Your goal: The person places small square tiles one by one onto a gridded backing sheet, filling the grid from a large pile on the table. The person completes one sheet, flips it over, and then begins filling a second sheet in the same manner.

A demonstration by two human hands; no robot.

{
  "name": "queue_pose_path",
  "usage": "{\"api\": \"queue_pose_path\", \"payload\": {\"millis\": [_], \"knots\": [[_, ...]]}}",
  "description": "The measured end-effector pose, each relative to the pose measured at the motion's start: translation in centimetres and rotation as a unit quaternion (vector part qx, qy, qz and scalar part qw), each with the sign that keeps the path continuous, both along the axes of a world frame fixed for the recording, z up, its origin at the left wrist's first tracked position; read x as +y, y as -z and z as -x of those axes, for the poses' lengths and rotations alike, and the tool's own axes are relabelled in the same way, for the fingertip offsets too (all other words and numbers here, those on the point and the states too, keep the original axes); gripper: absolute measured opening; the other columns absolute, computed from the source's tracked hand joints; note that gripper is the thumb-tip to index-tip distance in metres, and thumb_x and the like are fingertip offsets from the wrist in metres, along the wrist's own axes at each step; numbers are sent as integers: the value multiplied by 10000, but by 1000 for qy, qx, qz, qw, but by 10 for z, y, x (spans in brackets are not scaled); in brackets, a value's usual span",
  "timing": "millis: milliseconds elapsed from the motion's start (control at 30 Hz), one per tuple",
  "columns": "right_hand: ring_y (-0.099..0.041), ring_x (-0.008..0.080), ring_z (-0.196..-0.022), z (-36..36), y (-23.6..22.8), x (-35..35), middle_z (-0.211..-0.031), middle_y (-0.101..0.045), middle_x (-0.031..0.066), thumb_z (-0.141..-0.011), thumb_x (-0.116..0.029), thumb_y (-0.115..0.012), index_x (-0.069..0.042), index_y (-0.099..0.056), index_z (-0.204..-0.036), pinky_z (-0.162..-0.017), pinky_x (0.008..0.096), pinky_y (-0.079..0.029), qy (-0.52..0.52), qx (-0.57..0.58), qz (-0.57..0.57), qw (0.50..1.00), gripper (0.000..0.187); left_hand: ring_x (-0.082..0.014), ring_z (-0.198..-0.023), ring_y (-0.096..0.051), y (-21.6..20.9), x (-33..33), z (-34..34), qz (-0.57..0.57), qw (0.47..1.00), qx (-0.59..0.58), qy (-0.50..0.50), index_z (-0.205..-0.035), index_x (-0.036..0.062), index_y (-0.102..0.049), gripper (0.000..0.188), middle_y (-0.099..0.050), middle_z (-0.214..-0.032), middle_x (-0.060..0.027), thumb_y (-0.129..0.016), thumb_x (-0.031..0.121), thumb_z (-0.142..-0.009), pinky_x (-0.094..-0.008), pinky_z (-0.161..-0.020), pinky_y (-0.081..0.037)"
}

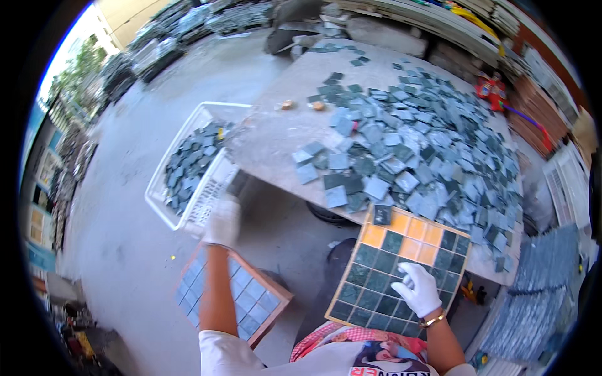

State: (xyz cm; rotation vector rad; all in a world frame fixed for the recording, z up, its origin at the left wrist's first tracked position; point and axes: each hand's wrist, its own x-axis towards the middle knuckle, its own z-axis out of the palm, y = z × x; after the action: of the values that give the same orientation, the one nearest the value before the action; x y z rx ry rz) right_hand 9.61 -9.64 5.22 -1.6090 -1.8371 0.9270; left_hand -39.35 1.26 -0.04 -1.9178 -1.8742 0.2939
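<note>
My right hand [417, 289], in a white glove, is over a wooden tile tray [344, 285] divided into square cells. Its thumb and fingers are apart, with no tile visible between them. Dark green square tiles [367, 277] fill most of the cells, while several yellow cells [415, 228] near the far edge are bare. One loose dark tile [382, 214] lies across the tray's far left corner. My left hand [224, 219], also gloved, is at the near end of a white plastic basket [152, 188] heaped with small dark tiles [191, 164]; motion smears its fingers.
A large table [266, 128] bears a wide pile of loose tiles [401, 156]. Below my left forearm stands another wooden tray [285, 294] of grey-blue tiles. Stacked slabs [545, 269] stand at the right, and stone piles [207, 22] line the far left.
</note>
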Motion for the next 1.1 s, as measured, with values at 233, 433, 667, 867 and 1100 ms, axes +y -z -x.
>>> {"api": "queue_pose_path", "payload": {"millis": [233, 433, 667, 867, 1100], "knots": [[-586, 312, -984, 19, 17, 59, -1084, -580, 104, -776, -173, -685, -83, -576, -1101, -823, 395, -491, 17, -55, -152, 987, 354, -248, -1086, -537, -3, 36, -58, 61, 313, -940, 122, -1241, 3, -465, 355, -545, -1213, -164, -475, 204, -948, -371, -893, -463], [-570, 341, -1029, 28, 28, 132, -1187, -514, 128, -737, -175, -715, -78, -511, -1189, -856, 409, -491, -56, -206, -170, 962, 505, -195, -818, -626, 4, -12, -244, 113, 296, -946, -71, -1162, -45, -518, 302, -629, -977, -155, -558, 120, -912, -306, -716, -519], [-580, 359, -997, 44, 18, 127, -1129, -523, 156, -705, -226, -764, -68, -509, -1162, -836, 431, -490, -77, -217, -9, 973, 547, -168, -826, -631, 31, -55, -268, 66, 406, -908, -76, -1166, -37, -544, 277, -652, -991, -144, -533, 101, -926, -278, -741, -503], [-586, 366, -982, 43, 38, 112, -1095, -537, 163, -687, -252, -790, -73, -523, -1137, -824, 439, -492, -51, -171, -17, 984, 554, -244, -924, -664, 30, -69, -261, 5, 670, -743, 1, -1062, 21, -636, 224, -682, -981, -140, -563, 53, -853, -319, -843, -497], [-597, 362, -960, 43, 34, 119, -1074, -528, 166, -711, -232, -748, -79, -518, -1105, -804, 446, -502, -73, -194, -41, 978, 482, -312, -1009, -609, 16, -49, -278, -51, 756, -631, 167, -1092, 65, -620, 269, -634, -1107, -130, -591, 79, -825, -379, -865, -491]]}}
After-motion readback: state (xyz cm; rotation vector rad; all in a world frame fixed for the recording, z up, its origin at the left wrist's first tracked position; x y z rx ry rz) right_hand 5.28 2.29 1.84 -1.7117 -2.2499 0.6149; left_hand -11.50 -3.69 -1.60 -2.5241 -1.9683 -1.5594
